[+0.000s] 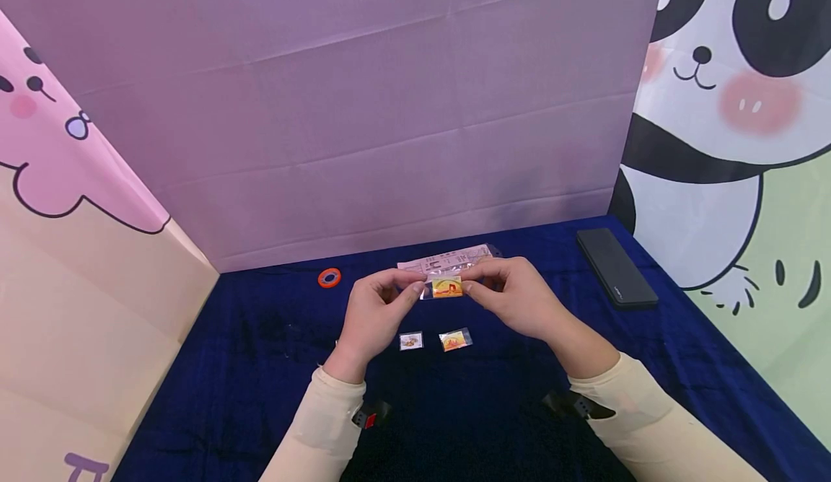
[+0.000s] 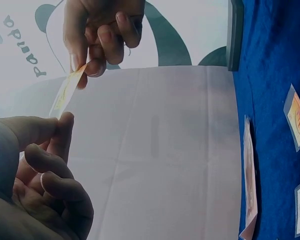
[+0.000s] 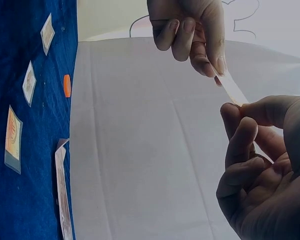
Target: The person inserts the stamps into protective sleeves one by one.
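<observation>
Both hands hold a small yellow-orange picture card [image 1: 447, 287] in a clear plastic sleeve, raised above the blue cloth. My left hand [image 1: 376, 316] pinches the sleeve's left end between thumb and index finger. At the other end, the thumb and index finger of my right hand [image 1: 519, 301] pinch it by the card's edge. Below the hands lie a white sleeved card [image 1: 411, 341] and a yellow-orange sleeved card [image 1: 456, 340]. Another small sleeved card [image 3: 47, 34] shows in the right wrist view; in the head view my left wrist mostly hides it.
Behind the hands lies a pink printed sheet [image 1: 448, 259] in a clear packet, partly covered. An orange ring, like a tape roll [image 1: 329, 278], is at the back left. A black rectangular case [image 1: 617, 267] lies at the right. Fabric walls [image 1: 389, 143] enclose the blue-covered table [image 1: 227, 366].
</observation>
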Demonstrator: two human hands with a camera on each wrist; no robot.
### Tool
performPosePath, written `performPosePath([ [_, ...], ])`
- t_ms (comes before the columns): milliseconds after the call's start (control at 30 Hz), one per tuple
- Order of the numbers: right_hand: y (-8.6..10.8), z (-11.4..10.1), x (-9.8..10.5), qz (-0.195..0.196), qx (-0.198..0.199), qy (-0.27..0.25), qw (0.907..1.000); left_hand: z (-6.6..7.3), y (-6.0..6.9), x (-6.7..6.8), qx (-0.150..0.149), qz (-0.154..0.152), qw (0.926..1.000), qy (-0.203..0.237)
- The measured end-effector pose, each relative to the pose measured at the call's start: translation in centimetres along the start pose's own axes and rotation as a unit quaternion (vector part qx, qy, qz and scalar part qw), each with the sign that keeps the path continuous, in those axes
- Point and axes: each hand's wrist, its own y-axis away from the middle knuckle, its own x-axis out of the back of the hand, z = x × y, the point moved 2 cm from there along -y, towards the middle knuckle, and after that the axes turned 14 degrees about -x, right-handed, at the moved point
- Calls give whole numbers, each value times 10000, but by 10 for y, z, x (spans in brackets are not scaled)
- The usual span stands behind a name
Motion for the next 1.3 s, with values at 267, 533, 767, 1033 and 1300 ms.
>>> performPosePath([
  [267,-1,1,-1,-65,-70,-37,9999,0,0,-1,166,-64,9998,86],
  [533,1,0,0,-92,-20,-65,9999,2,0,-1,152,-160,9997,95],
  [767,1,0,-1,-77,24,-34,10000,2,0,-2,185,-211,9996,15],
  [1033,1,1,0,-78,18,49,10000,3,1,-3,241,-230,9994,-4],
  [1300,1,1,0,-131,54,27,9999,5,0,-3,208,-267,9994,-23],
])
